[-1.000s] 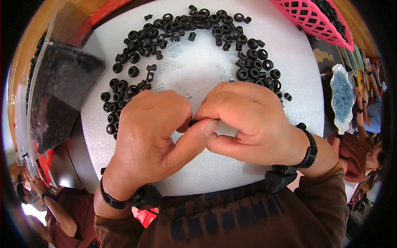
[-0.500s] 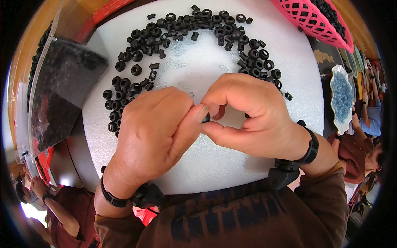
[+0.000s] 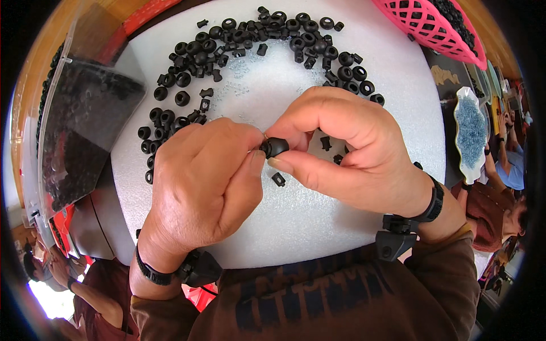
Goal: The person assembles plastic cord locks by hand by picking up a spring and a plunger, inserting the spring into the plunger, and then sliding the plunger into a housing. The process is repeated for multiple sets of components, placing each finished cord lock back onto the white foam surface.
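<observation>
My left hand (image 3: 207, 182) and my right hand (image 3: 347, 150) meet over a white foam board (image 3: 318, 221). Between the right thumb and forefinger sits a small round black part (image 3: 275, 146). The left thumb and fingertips press against that same part, with a thin bit of metal showing at its top. Several black rings and small black pieces (image 3: 250, 34) lie in an arc across the far half of the board. A few loose black pieces (image 3: 278, 179) lie under my fingers.
A clear plastic bin (image 3: 79, 136) of black parts stands at the left. A pink mesh basket (image 3: 432, 25) with black parts is at the upper right. A white dish of bluish bits (image 3: 471, 133) lies at the right. Other people sit at the lower left and right edges.
Both hands have parted slightly and lifted, so the black part between the fingertips now shows. The right forefinger has curled up over it.
</observation>
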A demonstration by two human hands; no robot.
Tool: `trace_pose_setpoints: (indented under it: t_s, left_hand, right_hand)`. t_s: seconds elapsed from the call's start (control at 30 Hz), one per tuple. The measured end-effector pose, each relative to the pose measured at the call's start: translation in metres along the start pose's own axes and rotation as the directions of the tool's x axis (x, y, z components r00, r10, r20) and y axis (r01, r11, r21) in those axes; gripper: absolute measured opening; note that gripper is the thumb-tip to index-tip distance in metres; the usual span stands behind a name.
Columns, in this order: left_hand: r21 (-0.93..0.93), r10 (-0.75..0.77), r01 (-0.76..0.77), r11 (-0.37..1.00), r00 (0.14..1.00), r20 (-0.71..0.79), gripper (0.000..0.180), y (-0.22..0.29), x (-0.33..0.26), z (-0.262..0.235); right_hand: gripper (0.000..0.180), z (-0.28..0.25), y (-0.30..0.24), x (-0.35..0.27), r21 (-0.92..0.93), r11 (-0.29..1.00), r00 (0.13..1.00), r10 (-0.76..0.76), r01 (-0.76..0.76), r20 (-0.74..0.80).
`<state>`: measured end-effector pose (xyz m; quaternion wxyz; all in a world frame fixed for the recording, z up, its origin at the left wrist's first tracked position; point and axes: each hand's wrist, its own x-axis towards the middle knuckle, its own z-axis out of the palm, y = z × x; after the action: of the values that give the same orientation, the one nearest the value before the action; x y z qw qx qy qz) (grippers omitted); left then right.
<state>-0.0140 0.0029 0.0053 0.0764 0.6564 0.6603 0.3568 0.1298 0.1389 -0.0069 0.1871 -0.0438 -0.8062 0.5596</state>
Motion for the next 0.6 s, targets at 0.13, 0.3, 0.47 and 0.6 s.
trace_pose_setpoints:
  t_s: [0.13,0.3,0.47,0.6]
  left_hand:
    - [0.169,0.056,-0.055,0.984,0.998,0.000,0.013,0.0018,0.0004,0.0004]
    - [0.216,0.148,-0.140,0.966,0.989,-0.023,0.013,-0.0003,-0.0008,0.0029]
    - [0.245,0.185,-0.167,0.955,0.981,-0.053,0.013,0.0009,-0.0001,0.0037]
    - [0.253,0.197,-0.178,0.951,0.979,-0.051,0.013,0.0022,0.0002,0.0032]
  right_hand:
    - [0.018,-0.0016,0.0029,0.0008,-0.107,0.990,0.996,-0.087,0.088,0.015]
    - [0.020,0.0005,0.0030,0.0002,-0.169,0.977,0.992,-0.129,0.130,0.017]
    - [0.020,0.0028,0.0029,-0.0002,-0.154,0.980,0.992,-0.124,0.125,0.021]
    - [0.018,0.0044,0.0037,-0.0008,-0.069,0.993,0.995,-0.100,0.099,-0.010]
